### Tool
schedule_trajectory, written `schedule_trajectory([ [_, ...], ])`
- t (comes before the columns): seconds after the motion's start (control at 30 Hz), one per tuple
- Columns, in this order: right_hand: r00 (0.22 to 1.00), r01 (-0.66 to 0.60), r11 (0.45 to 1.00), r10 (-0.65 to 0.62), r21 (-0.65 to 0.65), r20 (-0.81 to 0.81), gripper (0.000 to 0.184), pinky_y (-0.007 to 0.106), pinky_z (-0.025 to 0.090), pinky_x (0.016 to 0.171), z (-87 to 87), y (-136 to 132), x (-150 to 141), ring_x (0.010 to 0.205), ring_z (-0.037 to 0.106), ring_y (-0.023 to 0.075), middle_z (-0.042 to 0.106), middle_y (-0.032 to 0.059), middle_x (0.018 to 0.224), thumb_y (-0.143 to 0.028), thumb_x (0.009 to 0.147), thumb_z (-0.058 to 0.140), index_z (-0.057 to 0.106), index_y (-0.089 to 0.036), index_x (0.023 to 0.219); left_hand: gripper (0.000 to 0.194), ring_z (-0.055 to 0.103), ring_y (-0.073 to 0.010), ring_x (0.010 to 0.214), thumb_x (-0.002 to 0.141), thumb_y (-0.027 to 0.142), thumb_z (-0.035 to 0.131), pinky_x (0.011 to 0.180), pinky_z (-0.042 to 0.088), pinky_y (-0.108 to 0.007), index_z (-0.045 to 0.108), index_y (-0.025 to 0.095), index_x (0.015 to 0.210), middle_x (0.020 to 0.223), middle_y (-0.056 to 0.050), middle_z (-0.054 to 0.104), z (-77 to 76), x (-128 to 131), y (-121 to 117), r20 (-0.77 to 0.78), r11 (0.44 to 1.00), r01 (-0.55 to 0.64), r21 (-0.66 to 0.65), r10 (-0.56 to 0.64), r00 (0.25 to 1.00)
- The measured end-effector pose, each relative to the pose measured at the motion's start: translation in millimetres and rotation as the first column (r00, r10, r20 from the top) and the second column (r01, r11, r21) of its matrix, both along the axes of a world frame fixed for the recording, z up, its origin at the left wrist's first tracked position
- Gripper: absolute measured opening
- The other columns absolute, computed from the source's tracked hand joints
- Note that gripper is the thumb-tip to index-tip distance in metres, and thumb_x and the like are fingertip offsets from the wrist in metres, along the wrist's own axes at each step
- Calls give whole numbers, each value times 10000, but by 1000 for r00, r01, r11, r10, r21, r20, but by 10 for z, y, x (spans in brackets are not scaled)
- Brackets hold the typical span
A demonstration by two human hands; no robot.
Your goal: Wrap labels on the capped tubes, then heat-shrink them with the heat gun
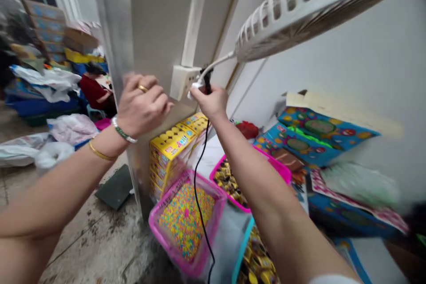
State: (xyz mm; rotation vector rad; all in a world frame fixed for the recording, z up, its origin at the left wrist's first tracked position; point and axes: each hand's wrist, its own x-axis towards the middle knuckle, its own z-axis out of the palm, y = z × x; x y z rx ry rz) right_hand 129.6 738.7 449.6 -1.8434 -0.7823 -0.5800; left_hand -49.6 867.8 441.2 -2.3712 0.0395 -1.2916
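Note:
In the head view, my right hand point(214, 103) is closed at a wall socket box point(182, 80), its thumb against a white plug point(197, 88). A white cord point(216, 63) runs from that plug to the white fan point(282, 31) above. A black plug point(208, 80) stands up between thumb and fingers, and a thin black cable point(197, 186) hangs below the hand. My left hand point(143, 104), wearing a ring and bracelets, is curled up just left of the socket box, before the pillar point(116, 31). Its palm side is hidden.
Below are yellow boxes point(169, 146), a pink basket point(155, 219) of small colourful pieces, another pink basket point(282, 171) and a teal basket point(244, 239) holding wrapped pieces. Blue printed cartons point(299, 142) lie right. Beyond the pillar, a person in red point(91, 88) sits among bags.

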Motion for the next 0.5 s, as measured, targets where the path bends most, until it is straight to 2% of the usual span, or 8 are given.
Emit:
schedule_trajectory([
  [0.1,994,-82,996,79,40,72,385,271,416,646,-59,-4,119,623,526,121,531,-42,623,-550,737,644,520,-196,654,388,530,-281,1196,995,428,422,1031,320,-562,608,104,891,973,-54,655,15,32,-9,-78,998,12,-68,-17,997],
  [0.2,981,-133,990,124,49,149,357,286,440,691,-119,41,189,658,543,121,521,-44,650,-537,812,578,485,-210,704,488,511,-302,1207,965,523,416,1023,277,-596,627,88,893,957,-55,626,21,53,-20,-90,989,-3,-146,-11,996],
  [0.37,976,-124,992,122,-4,178,303,330,459,714,-139,135,130,678,581,166,487,-37,651,-510,862,551,427,-238,811,448,504,-289,1208,913,533,516,1062,223,-577,622,98,937,977,-64,645,-30,66,-53,-51,993,-81,-85,77,996],
  [0.43,978,-126,992,128,-26,164,313,310,439,661,-90,11,42,625,554,161,486,-39,630,-510,840,574,415,-244,796,394,529,-270,1179,904,513,544,1078,235,-541,610,126,931,994,-59,670,-34,54,-68,-9,996,-79,-29,79,997],
  [0.5,979,-129,991,130,-16,156,327,285,403,594,-62,-303,-11,563,509,144,502,-41,603,-530,822,579,428,-244,770,323,572,-255,1131,881,505,577,1069,283,-487,609,183,887,980,-43,691,-26,47,-73,31,999,-40,-14,41,999],
])
